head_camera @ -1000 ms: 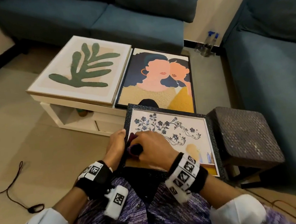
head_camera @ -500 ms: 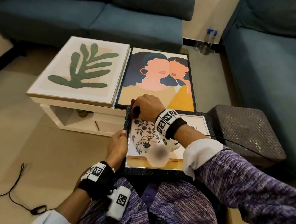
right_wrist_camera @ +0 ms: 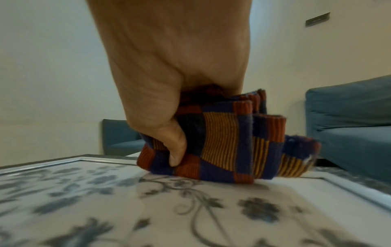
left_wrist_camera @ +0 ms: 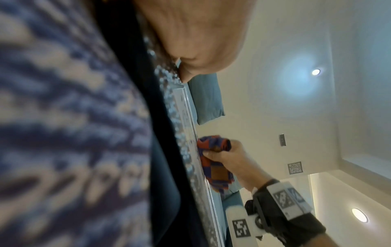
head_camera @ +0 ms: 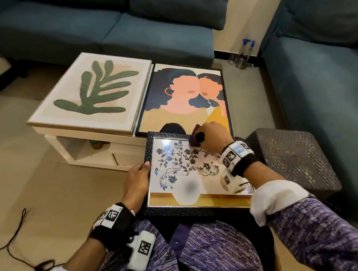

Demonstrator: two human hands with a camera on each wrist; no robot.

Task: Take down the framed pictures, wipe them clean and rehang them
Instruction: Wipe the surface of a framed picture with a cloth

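Where sofas (head_camera: 97, 27) flank: leaf picture (head_camera: 95, 93).

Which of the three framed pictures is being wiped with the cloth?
The blue-flower picture in the dark textured frame, on the person's lap. The leaf picture and the two-faces picture lie untouched on the white table.

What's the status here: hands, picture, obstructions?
Left hand grips floral picture frame edge. Right hand presses checked cloth on glass, far edge. Nothing obstructing.

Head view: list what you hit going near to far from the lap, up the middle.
Floral framed picture on the lap → cloth in the right hand → two-faces picture → blue sofa.
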